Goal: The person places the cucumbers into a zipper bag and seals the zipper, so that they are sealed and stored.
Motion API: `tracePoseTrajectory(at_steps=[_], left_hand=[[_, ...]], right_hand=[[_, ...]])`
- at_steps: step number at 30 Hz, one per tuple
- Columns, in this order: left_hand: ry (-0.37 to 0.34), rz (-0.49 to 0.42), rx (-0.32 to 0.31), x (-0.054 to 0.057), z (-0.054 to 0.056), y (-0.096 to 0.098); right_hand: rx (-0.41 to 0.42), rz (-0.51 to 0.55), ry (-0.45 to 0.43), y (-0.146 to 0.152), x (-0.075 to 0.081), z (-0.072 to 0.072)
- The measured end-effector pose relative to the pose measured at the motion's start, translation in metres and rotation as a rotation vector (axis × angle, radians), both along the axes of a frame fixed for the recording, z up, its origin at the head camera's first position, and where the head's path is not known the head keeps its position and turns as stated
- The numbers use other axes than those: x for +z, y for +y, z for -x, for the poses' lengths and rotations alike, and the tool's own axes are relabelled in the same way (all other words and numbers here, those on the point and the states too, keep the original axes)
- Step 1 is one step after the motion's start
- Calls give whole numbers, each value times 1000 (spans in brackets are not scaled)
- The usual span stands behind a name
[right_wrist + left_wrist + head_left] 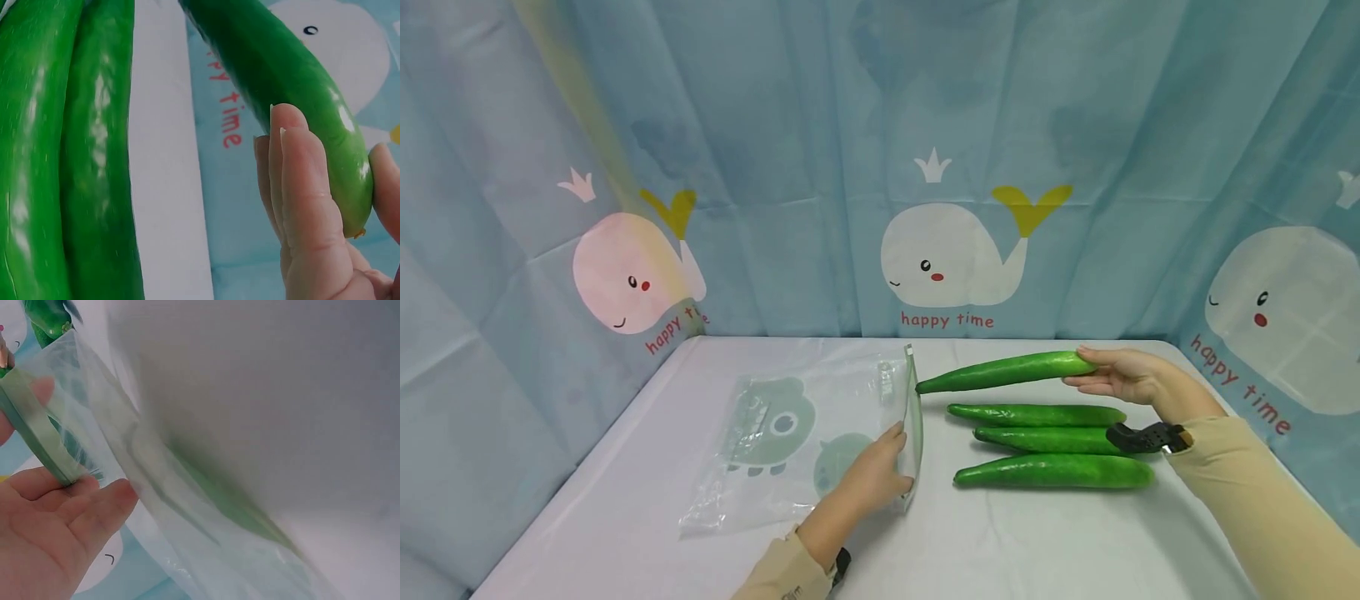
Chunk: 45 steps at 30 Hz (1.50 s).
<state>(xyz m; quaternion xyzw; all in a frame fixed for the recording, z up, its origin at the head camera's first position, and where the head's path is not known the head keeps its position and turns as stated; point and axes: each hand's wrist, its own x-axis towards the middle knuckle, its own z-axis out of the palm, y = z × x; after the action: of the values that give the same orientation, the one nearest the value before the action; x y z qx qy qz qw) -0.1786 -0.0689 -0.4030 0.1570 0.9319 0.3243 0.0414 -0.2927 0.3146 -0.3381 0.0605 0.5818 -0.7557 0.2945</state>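
A clear zip bag [700, 454] with pale green cartoon prints lies flat, its green-edged mouth facing right. At that mouth my left hand [876, 475] holds the bag's edge; the left wrist view shows the fingers at the green zip strip [37, 434]. My right hand [1123, 379] grips the pale thick end of a cucumber [1007, 372], thumb on one side and fingers on the other in the right wrist view. The cucumber is raised off the table, its thin tip right at the bag's mouth; whether the tip is inside, I cannot tell.
Three more cucumbers lie side by side to the right of the bag: a back one [1037, 415], a middle one [1041, 439] and a front one [1052, 472]. Under everything is a white-covered table [985, 542]. A blue curtain [790, 167] with whale prints stands behind it.
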Motion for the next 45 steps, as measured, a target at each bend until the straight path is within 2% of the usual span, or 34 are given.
tracePoseTrajectory(at_steps=[6, 14, 19, 28, 36, 45], left_hand=[[-1, 20, 3, 3, 0, 3], [-2, 5, 14, 5, -2, 4], [-12, -28, 10, 4, -4, 4], [22, -89, -18, 6, -5, 4], [-19, -205, -16, 7, -3, 2], [-50, -354, 20, 8, -3, 2]], right_hand=[[-28, -15, -13, -12, -3, 1], [-19, -40, -16, -23, -6, 2], [-25, 18, -50, -28, -9, 1], [-16, 110, -96, -36, -13, 2], [-92, 199, -160, -44, -19, 2], [-99, 269, -202, -56, -22, 4]])
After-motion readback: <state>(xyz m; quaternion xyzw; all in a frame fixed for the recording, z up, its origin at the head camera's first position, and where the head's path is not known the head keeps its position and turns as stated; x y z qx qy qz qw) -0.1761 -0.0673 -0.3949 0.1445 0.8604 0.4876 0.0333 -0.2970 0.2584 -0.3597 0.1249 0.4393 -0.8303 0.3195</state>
